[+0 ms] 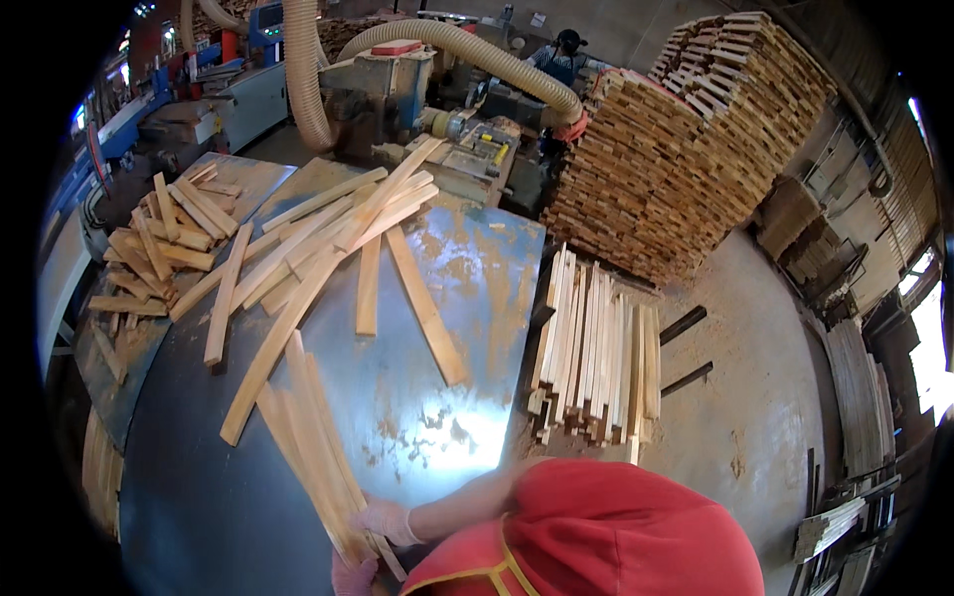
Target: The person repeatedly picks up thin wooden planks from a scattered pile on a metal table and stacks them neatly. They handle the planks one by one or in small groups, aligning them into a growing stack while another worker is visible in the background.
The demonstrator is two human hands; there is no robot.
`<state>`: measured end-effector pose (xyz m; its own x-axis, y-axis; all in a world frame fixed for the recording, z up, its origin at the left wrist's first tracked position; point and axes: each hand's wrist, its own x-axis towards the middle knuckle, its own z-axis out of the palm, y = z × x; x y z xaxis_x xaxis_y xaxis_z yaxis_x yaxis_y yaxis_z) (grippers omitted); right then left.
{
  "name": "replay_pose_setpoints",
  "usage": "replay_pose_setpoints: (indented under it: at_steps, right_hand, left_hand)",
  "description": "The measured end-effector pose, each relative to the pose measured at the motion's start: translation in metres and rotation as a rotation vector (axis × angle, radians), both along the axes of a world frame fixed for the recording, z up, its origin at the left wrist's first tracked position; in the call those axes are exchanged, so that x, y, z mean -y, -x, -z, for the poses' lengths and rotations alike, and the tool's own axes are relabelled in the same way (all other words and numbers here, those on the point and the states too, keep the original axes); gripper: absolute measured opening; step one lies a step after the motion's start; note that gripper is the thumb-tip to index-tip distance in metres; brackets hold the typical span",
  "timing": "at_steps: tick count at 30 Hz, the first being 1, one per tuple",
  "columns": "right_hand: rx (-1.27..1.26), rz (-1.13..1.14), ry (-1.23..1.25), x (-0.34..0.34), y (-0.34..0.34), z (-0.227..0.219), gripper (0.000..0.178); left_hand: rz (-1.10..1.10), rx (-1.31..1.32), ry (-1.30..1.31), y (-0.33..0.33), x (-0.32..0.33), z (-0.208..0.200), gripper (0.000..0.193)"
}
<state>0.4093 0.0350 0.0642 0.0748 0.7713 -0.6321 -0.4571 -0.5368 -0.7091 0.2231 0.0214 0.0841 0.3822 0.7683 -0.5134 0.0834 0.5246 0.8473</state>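
Several wooden slats (316, 442) lie bunched together at the near side of the metal table (219, 507), slanting away from me. My right hand (390, 521), in a pale glove, is closed round their near end from the right. Lower down, at the picture's bottom edge, my left hand (354, 577) grips the same end from the left; part of it is cut off. Just beyond the held slats lies a long wooden strip (283, 343) across a loose heap of slats (288, 243). Two separate pieces rest to the right of that strip, one being a slanted slat (425, 308).
Short offcuts (159, 243) pile up at the far left. Beyond the table stands a machine (388, 84) with a ribbed hose (467, 45). A stack of slats (596, 348) sits right of the table, with a tall timber stack (656, 169) behind. A co-worker (566, 58) is at the back.
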Motion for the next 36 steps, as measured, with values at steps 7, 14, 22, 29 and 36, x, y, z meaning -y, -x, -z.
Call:
replay_pose_setpoints:
  at_steps: [7, 14, 22, 29, 36]
  right_hand:
    - [0.187, -0.125, -0.055, 0.049, 0.031, -0.034, 0.080]
    - [0.169, -0.233, -0.139, 0.072, 0.045, -0.086, 0.085]
    - [-0.358, -0.262, -0.249, 0.095, 0.009, -0.038, 0.081]
    - [0.023, -0.445, -0.196, 0.026, -0.052, -0.055, 0.063]
    - [0.501, -0.671, -0.122, -0.021, -0.033, -0.054, 0.099]
  left_hand:
    - [0.107, -0.209, -0.405, 0.012, 0.078, -0.088, 0.075]
    - [-0.086, 0.344, -0.048, 0.058, 0.085, -0.050, 0.072]
    - [-0.356, 0.587, 0.348, -0.016, 0.045, -0.070, 0.067]
    - [-0.288, 0.208, 0.199, -0.037, -0.005, -0.016, 0.053]
    - [-0.451, -0.014, 0.084, 0.007, 0.056, -0.041, 0.066]
